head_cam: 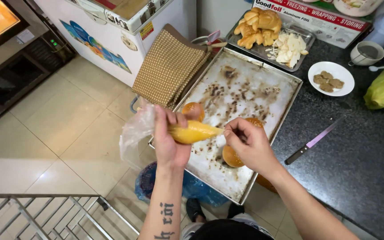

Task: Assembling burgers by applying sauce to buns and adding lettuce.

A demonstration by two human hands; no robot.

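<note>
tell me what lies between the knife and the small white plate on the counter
Nothing: in the head view, the stretch of dark counter between the purple-bladed knife and the white plate of brown pieces is bare.

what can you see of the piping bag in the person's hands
The piping bag is a clear plastic cone, filled with a yellow-orange cream. It lies nearly level above the baking tray, its tip pointing toward the right hand. The left hand grips its thick rear part, and the empty plastic bunches loosely out behind that hand. The right hand's fingers pinch the narrow tip, just above a bun. Whether the tip is cut open cannot be told.
</note>
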